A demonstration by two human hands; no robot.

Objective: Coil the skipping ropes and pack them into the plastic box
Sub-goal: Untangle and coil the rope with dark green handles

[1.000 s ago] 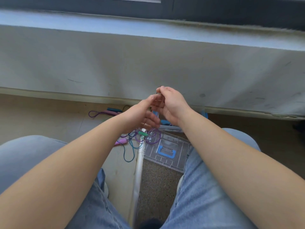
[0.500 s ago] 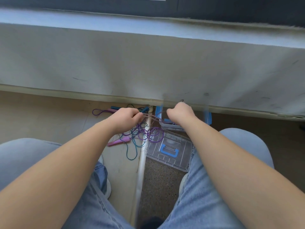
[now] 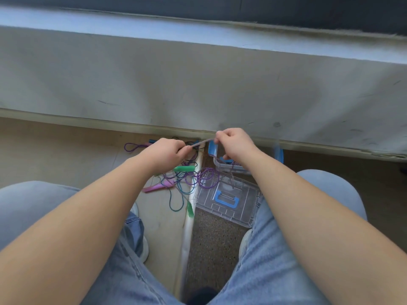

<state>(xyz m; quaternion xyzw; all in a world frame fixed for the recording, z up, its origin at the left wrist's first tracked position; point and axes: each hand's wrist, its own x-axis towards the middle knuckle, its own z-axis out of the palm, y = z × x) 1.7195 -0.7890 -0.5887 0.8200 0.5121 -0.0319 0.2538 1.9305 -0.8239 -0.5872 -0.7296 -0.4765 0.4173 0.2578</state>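
Taut purple rope (image 3: 201,142) above the plastic box (image 3: 211,149)
The left hand (image 3: 163,153) and right hand (image 3: 233,144) each pinch it; other ropes (image 3: 191,175) lie tangled beside the lid (image 3: 246,214).

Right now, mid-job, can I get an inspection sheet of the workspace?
Surface: beige floor left, dark speckled floor right, pale strip between.
Job's things: tangled ropes on the floor; plastic box open, lid lying nearer the person.
Clutter: nothing seen.
Hands: left hand and right hand each pinch a rope stretch between them.
Cables: nothing seen apart from ropes.
Surroundings: grey wall ahead.
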